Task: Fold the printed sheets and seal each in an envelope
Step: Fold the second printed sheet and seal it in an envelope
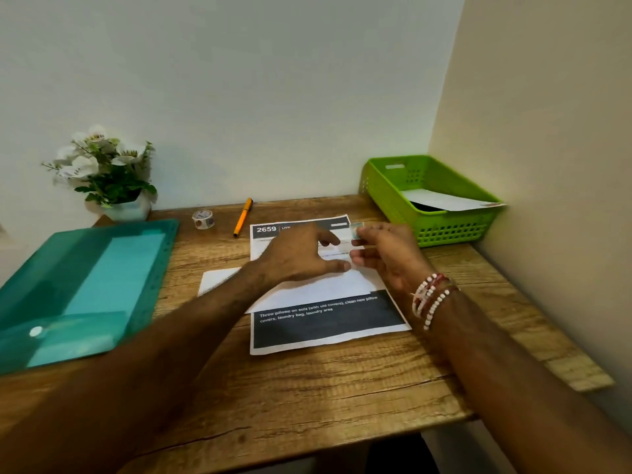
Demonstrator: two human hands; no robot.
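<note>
A printed sheet [328, 325] with dark bands lies in the middle of the wooden table [307, 388]. A white envelope [307, 293] lies across it, partly hidden by my left arm. My left hand [297, 254] hovers over the envelope with thumb and forefinger spread, holding nothing. Just to its right, my right hand [390, 254] pinches a small greenish sticker [356, 230] between thumb and fingertips, above the top of the sheet.
A roll of stickers [203, 219] and an orange pen [242, 217] lie at the back. A green basket [386, 189] at the back right holds a white envelope [444, 200]. A teal plastic folder [78, 285] covers the left side. A flower pot [106, 172] stands back left.
</note>
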